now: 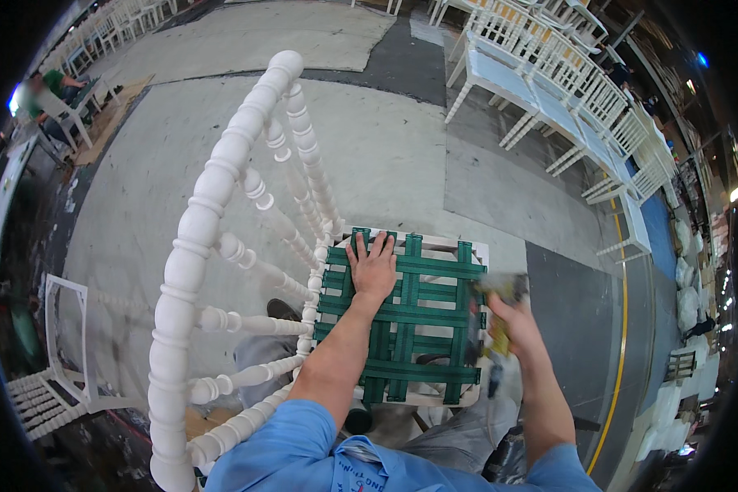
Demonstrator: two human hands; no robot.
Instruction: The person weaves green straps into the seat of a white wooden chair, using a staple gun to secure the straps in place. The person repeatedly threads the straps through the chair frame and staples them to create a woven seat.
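In front of me stands a white chair [187, 246] with a turned, beaded back frame and spindles, its back toward my left. Dark green webbing straps [430, 293] criss-cross its open seat frame. My left hand [373, 271] lies flat on the straps near the back of the seat, fingers spread and holding nothing. At the seat's right edge, my right hand [517, 326] is wrapped round a yellow and black staple gun [500, 338], smeared by motion. The tool's head is beside the strap ends; whether it touches the frame I cannot tell.
White chairs with pale blue seats [500, 82] stand in a row at the upper right. Another white chair frame [67, 328] lies at the lower left. A person [57, 90] sits at the far upper left. A yellow line [621, 312] runs along the floor on the right.
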